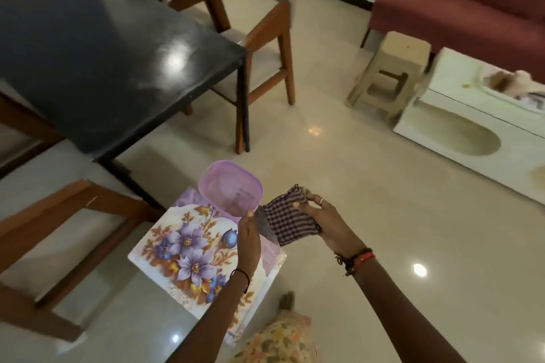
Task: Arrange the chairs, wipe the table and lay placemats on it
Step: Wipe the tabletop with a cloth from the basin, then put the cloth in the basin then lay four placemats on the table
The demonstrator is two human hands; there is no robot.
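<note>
In the lower middle of the frame we see the floral placemats, a flat stack printed with purple flowers, held tilted in the air above the floor. The left hand grips the stack at its right edge, fingers hidden beneath and the thumb closed over the top. That same hand also carries a translucent purple container, which rests against the upper edge of the placemats with its open side facing us. Just to the right, the right hand pinches a checked cloth, bunched between thumb and fingers, with a ring on one finger. The cloth touches the right side of the container and the mats. A red and dark bead bracelet sits on the right wrist, and a thin dark band on the left one.

Upper left of the frame lies the dark counter, its glossy top bare and showing a light reflection. A wooden chair with a grey seat stands at its far right corner, pushed partly under. Another wooden chair fills the lower left, beside the near corner of the counter.

On the right, well apart from the hands, we see a beige plastic stool, a white low cabinet and a dark red sofa behind them. At the bottom edge a patch of flowered clothing shows.
</note>
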